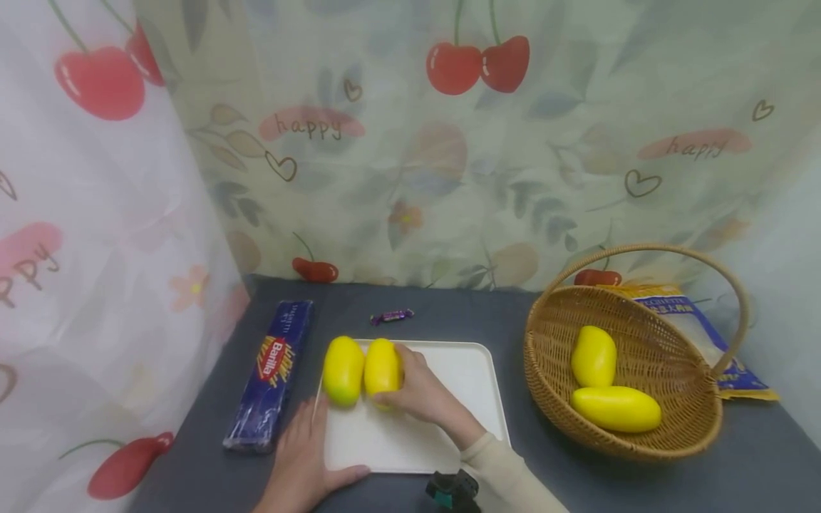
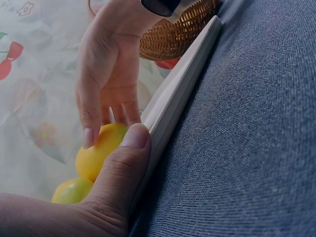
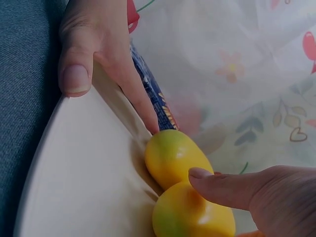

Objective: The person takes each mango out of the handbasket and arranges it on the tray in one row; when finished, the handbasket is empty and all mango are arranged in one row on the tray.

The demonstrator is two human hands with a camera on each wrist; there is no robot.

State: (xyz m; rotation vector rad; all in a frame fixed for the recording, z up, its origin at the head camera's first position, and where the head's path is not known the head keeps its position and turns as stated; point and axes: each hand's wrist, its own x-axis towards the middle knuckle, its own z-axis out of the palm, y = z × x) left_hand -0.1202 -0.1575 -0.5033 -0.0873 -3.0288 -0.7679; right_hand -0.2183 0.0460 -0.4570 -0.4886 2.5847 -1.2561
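Note:
Two yellow mangoes lie side by side at the left of a white tray (image 1: 468, 377). My right hand (image 1: 420, 388) grips the right-hand mango (image 1: 381, 363) between thumb and fingers; in the right wrist view the thumb presses on this mango (image 3: 192, 215). The other mango (image 1: 343, 367) touches it on the left and has a greenish end. At the tray's near left corner rests my left hand (image 1: 301, 452), its fingers straight along the left side and its thumb (image 2: 123, 163) against the near edge.
A wicker basket (image 1: 545, 392) with a tall handle holds two more mangoes (image 1: 593, 356) on the right. Behind it lies a blue and yellow bag (image 1: 737, 377). A blue Barilla spaghetti pack (image 1: 272, 377) lies left of the tray, and a purple-wrapped candy (image 1: 392, 316) beyond it.

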